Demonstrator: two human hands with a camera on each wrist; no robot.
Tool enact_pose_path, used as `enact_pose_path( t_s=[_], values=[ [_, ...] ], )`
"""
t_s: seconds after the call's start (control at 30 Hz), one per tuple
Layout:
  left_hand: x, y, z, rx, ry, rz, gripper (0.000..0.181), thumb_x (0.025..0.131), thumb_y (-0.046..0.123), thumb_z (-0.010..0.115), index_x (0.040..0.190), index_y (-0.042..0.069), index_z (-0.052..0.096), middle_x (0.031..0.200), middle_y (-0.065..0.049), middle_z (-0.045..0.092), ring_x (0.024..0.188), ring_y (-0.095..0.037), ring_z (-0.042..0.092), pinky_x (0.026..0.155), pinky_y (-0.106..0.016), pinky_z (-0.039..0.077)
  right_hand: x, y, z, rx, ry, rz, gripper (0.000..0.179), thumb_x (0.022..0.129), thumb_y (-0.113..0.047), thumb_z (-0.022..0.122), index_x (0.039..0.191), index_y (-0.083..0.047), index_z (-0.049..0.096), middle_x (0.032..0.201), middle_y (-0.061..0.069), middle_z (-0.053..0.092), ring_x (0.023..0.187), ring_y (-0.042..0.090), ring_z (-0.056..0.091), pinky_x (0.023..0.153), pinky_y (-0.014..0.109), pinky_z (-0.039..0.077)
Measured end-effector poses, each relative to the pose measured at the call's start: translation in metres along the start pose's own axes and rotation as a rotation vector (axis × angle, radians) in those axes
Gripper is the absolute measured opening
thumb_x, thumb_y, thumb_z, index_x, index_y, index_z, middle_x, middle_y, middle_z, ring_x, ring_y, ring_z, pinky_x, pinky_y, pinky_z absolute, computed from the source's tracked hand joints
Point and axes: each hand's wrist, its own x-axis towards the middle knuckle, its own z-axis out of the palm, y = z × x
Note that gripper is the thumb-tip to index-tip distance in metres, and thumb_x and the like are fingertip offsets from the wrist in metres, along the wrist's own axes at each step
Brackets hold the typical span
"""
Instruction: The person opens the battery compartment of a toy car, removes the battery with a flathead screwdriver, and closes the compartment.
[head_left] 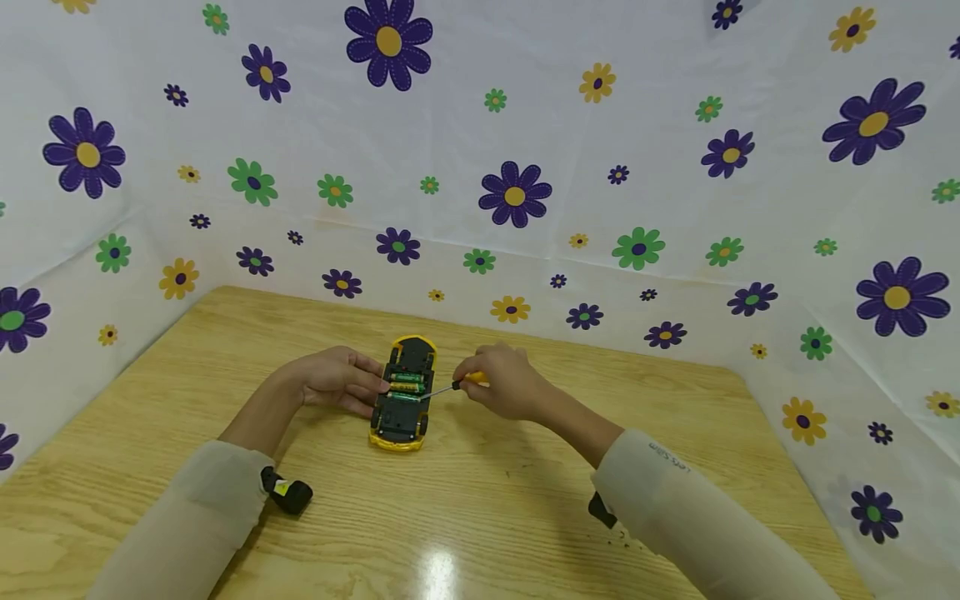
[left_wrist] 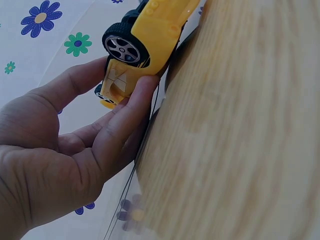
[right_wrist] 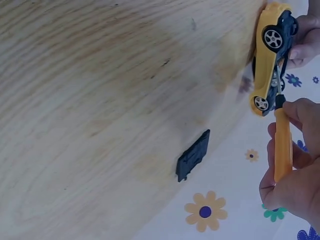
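Note:
A yellow toy car point(head_left: 397, 423) lies upside down on the wooden table, its black underside facing up. Three batteries point(head_left: 406, 387), green and yellow, sit side by side in its uncovered compartment. My left hand point(head_left: 333, 382) holds the car by its left side, with the thumb at the edge of the underside. From the right, my right hand point(head_left: 506, 383) grips a screwdriver point(right_wrist: 283, 145) with a yellow handle. Its thin metal shaft reaches into the compartment, the tip at the end of the nearest green battery. Whether the tip touches the battery, I cannot tell.
A small flat black cover point(right_wrist: 192, 156) lies on the table, seen in the right wrist view; my right hand and arm hide it from the head view. Flower-printed white cloth point(head_left: 450, 167) rises behind the table point(head_left: 360, 533) and along both sides.

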Motion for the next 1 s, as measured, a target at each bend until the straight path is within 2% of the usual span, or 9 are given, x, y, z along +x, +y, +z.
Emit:
enact_pose_path(
  t_s=[0.13, 0.53, 0.73, 0.87, 1.0],
  values=[
    [0.0, 0.001, 0.001, 0.005, -0.001, 0.0, 0.063, 0.1, 0.003, 0.063, 0.151, -0.015, 0.032, 0.134, -0.027, 0.06, 0.11, -0.032, 0.069, 0.095, -0.049, 0.058, 0.004, -0.008, -0.005, -0.073, -0.041, 0.039, 0.015, 0.098, -0.018, 0.07, 0.109, -0.019, 0.081, 0.093, -0.002, 0.068, 0.079, 0.017, 0.051, 0.066, 0.036, 0.031],
    [0.0, 0.002, 0.001, 0.001, -0.019, 0.005, 0.058, 0.1, 0.002, 0.064, 0.148, -0.016, 0.037, 0.125, -0.022, 0.067, 0.108, -0.033, 0.07, 0.094, -0.049, 0.059, 0.018, -0.027, -0.019, -0.193, -0.125, 0.062, 0.014, 0.098, -0.019, 0.07, 0.107, -0.019, 0.081, 0.101, -0.002, 0.071, 0.087, 0.023, 0.054, 0.073, 0.041, 0.035],
    [0.0, 0.002, 0.0, 0.012, -0.034, 0.009, 0.058, 0.099, 0.003, 0.065, 0.147, -0.016, 0.038, 0.122, -0.021, 0.068, 0.107, -0.033, 0.07, 0.094, -0.048, 0.059, 0.026, -0.04, -0.025, -0.3, -0.184, 0.053, 0.021, 0.104, -0.016, 0.061, 0.105, -0.022, 0.081, 0.1, -0.003, 0.07, 0.077, 0.02, 0.047, 0.071, 0.04, 0.031],
    [-0.001, 0.002, -0.001, 0.011, -0.037, 0.01, 0.056, 0.099, 0.004, 0.066, 0.145, -0.016, 0.041, 0.12, -0.02, 0.069, 0.106, -0.033, 0.071, 0.094, -0.049, 0.059, 0.033, -0.048, -0.027, -0.381, -0.222, 0.05, 0.029, 0.105, -0.014, 0.057, 0.084, -0.024, 0.075, 0.085, -0.004, 0.064, 0.07, 0.018, 0.035, 0.07, 0.039, 0.024],
    [0.0, 0.002, 0.0, 0.006, -0.035, 0.005, 0.053, 0.099, 0.004, 0.066, 0.143, -0.015, 0.044, 0.12, -0.02, 0.069, 0.106, -0.033, 0.07, 0.094, -0.05, 0.059, 0.04, -0.053, -0.028, -0.433, -0.249, 0.051, 0.037, 0.105, -0.015, 0.059, 0.07, -0.025, 0.066, 0.078, -0.005, 0.061, 0.069, 0.016, 0.029, 0.07, 0.039, 0.021]
  ],
)
